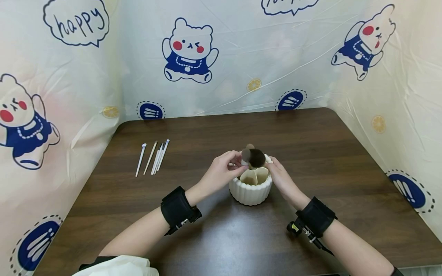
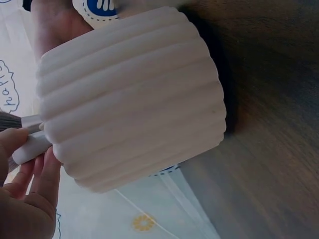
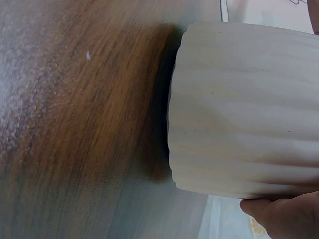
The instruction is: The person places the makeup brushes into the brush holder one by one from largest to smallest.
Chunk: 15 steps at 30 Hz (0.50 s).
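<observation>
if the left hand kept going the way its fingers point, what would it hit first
Most likely the dark brush heads standing in the ribbed white holder; the left hand already pinches a brush handle there, and the right hand lies just beyond.

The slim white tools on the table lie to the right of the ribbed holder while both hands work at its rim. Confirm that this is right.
Wrong on the side. In the head view the slim white tools lie to the left of the ribbed holder, apart from it. The rest stands: the left hand and right hand are both at its rim, the left pinching a brush.
</observation>
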Available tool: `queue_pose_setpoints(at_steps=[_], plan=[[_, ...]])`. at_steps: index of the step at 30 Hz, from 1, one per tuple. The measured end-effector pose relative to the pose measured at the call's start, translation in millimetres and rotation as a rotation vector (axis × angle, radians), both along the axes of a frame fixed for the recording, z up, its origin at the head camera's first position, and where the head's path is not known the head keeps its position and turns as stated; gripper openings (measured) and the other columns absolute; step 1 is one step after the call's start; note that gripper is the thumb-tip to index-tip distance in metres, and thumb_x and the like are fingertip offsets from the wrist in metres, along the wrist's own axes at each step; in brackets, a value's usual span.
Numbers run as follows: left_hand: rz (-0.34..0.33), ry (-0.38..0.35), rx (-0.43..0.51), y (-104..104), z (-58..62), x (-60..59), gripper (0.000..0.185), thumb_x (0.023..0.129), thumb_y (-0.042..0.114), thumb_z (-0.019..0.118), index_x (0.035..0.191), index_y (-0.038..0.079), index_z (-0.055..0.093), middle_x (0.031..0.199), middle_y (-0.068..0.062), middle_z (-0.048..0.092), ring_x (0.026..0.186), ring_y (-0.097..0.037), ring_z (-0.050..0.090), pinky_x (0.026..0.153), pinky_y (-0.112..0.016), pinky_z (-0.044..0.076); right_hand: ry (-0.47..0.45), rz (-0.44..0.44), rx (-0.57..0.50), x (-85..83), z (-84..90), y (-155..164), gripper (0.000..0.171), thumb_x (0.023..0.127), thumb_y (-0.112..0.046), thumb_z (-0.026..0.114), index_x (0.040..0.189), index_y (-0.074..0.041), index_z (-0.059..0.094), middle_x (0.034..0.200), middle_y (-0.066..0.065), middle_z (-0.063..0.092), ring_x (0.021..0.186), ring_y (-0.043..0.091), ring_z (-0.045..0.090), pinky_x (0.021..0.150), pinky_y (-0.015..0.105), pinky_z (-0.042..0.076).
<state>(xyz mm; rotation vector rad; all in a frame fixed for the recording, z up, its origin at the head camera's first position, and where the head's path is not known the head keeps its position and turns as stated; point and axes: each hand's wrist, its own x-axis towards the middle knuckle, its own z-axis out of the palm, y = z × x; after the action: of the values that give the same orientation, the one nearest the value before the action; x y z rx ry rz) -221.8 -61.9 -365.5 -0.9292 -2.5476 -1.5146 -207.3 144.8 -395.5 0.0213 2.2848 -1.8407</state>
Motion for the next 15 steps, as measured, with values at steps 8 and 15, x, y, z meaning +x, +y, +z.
queue_pose_setpoints(at_steps=[8,15], plan=[[0.004,0.002,-0.030,-0.8,-2.9,0.0,0.020,0.083,0.007,0.072,0.101,0.002,0.063,0.096,-0.011,0.063,0.089,-0.020,0.066,0.077,-0.022,0.056,-0.008,-0.008,-0.003,-0.2,-0.3,-1.2,0.049,0.101,-0.020,0.028,0.146,-0.001,0.027,0.154,0.016,0.027,0.143,0.028,0.023,0.117,0.047,0.021],[-0.004,-0.014,-0.036,-1.4,-3.0,-0.4,0.024,0.083,0.005,0.071,0.104,0.001,0.060,0.099,-0.013,0.063,0.091,-0.022,0.067,0.079,-0.023,0.056,-0.011,-0.005,-0.006,-0.5,-0.7,-0.7,0.049,0.101,-0.020,0.027,0.147,-0.001,0.026,0.154,0.017,0.026,0.143,0.028,0.022,0.117,0.048,0.020]])
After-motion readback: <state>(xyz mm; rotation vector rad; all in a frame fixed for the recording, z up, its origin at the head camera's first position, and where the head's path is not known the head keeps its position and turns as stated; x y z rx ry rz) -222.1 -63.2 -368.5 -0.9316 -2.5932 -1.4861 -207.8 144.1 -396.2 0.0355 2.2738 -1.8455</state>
